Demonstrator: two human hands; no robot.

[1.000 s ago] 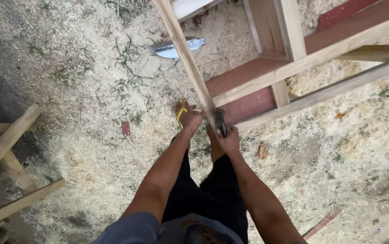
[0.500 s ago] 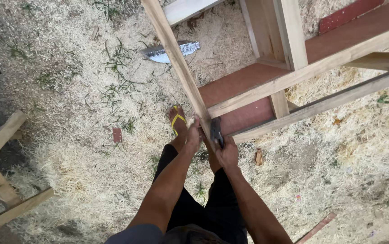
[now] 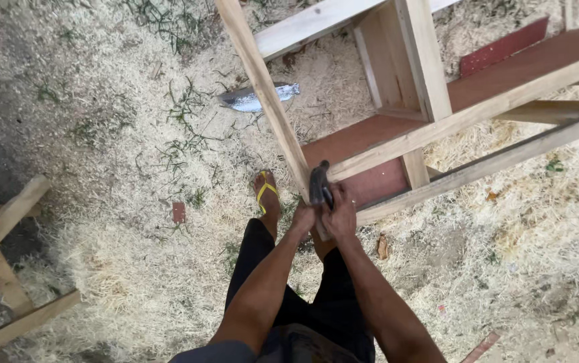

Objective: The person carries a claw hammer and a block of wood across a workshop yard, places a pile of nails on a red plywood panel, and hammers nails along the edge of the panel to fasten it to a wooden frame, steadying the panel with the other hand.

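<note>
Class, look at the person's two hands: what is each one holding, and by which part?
The right hand grips a dark hammer by its handle, head upward. The left hand holds the near end of the slanting wooden slat.

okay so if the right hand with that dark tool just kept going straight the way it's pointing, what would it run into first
Most likely the pale wooden slat running diagonally up from the hands: the dark tool in the right hand already sits against its lower end. Depth is hard to judge from above.

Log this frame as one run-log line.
right hand: grips dark hammer | left hand: at pale wooden slat end | frame: pale wooden frame | ground: sawdust-strewn ground
</note>
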